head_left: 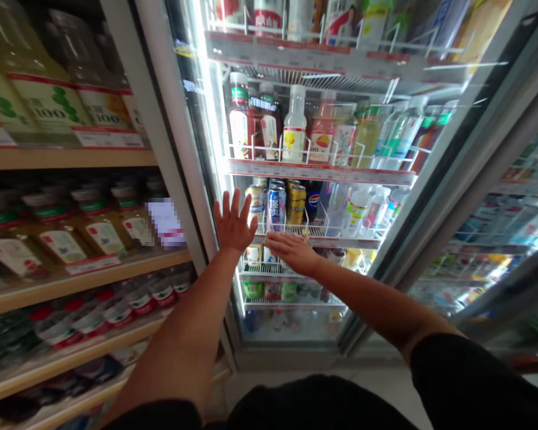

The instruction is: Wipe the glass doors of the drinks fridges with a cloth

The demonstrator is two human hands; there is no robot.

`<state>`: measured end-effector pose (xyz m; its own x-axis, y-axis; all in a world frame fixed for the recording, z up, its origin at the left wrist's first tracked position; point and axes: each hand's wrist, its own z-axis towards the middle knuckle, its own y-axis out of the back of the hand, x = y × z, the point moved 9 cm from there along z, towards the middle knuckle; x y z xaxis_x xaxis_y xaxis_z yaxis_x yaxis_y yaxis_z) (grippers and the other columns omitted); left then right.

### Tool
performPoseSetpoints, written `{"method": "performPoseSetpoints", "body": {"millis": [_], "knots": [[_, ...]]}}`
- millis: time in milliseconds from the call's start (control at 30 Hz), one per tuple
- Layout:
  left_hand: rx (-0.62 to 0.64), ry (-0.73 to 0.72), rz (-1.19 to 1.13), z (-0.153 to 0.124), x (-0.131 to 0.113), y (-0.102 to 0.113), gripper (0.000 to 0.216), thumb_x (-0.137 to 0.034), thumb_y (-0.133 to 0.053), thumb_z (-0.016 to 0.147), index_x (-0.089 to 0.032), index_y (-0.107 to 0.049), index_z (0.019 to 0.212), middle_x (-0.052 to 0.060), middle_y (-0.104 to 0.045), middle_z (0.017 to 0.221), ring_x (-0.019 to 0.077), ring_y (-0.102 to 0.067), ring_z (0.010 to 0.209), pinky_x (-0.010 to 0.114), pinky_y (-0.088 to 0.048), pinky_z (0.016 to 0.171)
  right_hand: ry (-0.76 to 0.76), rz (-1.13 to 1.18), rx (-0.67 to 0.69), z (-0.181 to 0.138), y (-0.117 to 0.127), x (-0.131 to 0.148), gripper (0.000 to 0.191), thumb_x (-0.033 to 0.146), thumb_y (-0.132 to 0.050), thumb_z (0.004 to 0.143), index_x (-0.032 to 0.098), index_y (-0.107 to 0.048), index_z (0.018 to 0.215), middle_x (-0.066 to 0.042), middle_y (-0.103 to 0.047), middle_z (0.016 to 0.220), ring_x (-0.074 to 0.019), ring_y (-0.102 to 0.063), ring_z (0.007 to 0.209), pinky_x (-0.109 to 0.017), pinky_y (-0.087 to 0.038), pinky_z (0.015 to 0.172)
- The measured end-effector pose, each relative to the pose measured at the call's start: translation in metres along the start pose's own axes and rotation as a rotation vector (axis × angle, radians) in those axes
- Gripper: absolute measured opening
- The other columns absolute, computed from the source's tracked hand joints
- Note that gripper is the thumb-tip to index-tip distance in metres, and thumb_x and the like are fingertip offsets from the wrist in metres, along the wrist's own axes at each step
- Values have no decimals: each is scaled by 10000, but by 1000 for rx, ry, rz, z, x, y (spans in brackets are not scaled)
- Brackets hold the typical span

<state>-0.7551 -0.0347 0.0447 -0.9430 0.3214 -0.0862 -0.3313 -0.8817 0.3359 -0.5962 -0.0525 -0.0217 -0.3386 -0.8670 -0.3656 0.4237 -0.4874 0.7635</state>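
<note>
My left hand (234, 224) is raised with its fingers spread, in front of the left edge of a lit drinks fridge (314, 173). Whether its palm touches the glass, I cannot tell. Lower and to the right, my right hand (293, 252) is stretched out flat, palm down, and holds nothing. Its fingertips point left, in front of a shelf edge and below a blue and white can (276, 208). Gold cans (296, 204) and a dark blue can (312, 200) stand beside that can, behind a wire rail.
Several juice bottles (295, 125) fill the fridge shelf above. To the left, wooden shelves (85, 272) carry bottles with pale labels (101, 230), and a bright blurred tag (165, 221) hangs at their edge. A metal door frame (424, 191) rises on the right.
</note>
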Motion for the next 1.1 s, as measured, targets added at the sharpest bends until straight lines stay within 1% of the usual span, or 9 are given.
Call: {"method": "performPoseSetpoints", "body": {"millis": [100,167,300,367,567,733,900,1033,1100], "knots": [[2,0,1,0,0,0,603,-436,-498,969,-249,-463,1541,85,-332,1646,302,-89,1578,568,0,1290,40,4,18,-2,-17,10,306,238,-515,1056,207,-659,1325,-44,-657,1396,-145,-559,1364,-316,-497,1128],[3,0,12,0,0,0,601,-447,-488,972,-248,-467,1538,85,-336,1644,296,-84,1579,565,-5,1291,37,3,6,8,-12,5,309,262,-493,1069,235,-655,1330,-22,-663,1388,-139,-561,1361,-322,-505,1125],[22,35,-4,0,3,-1,602,-496,-469,981,-251,-478,1531,77,-331,1646,284,-70,1581,554,4,1294,-35,-40,-130,33,25,-16,371,211,-446,1079,242,-580,1424,-14,-579,1485,-159,-391,1492,-381,-391,1235],[26,42,-9,0,3,-2,596,-512,-465,987,-258,-486,1525,69,-333,1646,278,-68,1581,545,9,1296,-86,-68,-211,37,38,-20,377,189,-450,1073,223,-581,1424,-27,-569,1495,-172,-365,1507,-386,-373,1247],[-9,-8,-1,-1,2,-2,584,-493,-465,999,-240,-482,1526,85,-329,1647,289,-85,1580,542,-1,1295,-6,-38,-198,42,43,-14,392,173,-441,1068,212,-566,1438,-36,-607,1458,-169,-453,1455,-378,-417,1219],[-18,-21,-4,-2,1,-2,593,-539,-390,1031,-216,-476,1520,69,-285,1668,276,-52,1585,529,38,1293,-211,-47,-369,63,89,-50,500,124,-370,1056,300,-478,1512,-2,-533,1528,-184,-324,1528,-452,-351,1265],[-33,-32,19,-1,-1,1,589,-540,-383,1030,-220,-489,1514,76,-315,1656,275,-70,1583,534,1,1295,-68,-101,-284,93,105,-54,452,164,-367,1072,283,-493,1489,-2,-542,1519,-175,-352,1514,-423,-346,1265],[-31,-30,19,-1,1,-1,588,-507,-422,1012,-230,-471,1529,81,-314,1655,290,-73,1580,550,5,1293,-190,-114,-472,110,143,-88,480,156,-269,1083,225,-428,1531,-35,-477,1563,-199,-218,1565,-471,-267,1290],[-39,-43,36,-2,1,-1,585,-502,-420,1015,-230,-465,1531,80,-304,1659,280,-60,1581,547,4,1293,-220,-115,-511,112,149,-90,496,141,-235,1079,202,-418,1536,-46,-452,1580,-203,-182,1574,-475,-243,1296]]}}
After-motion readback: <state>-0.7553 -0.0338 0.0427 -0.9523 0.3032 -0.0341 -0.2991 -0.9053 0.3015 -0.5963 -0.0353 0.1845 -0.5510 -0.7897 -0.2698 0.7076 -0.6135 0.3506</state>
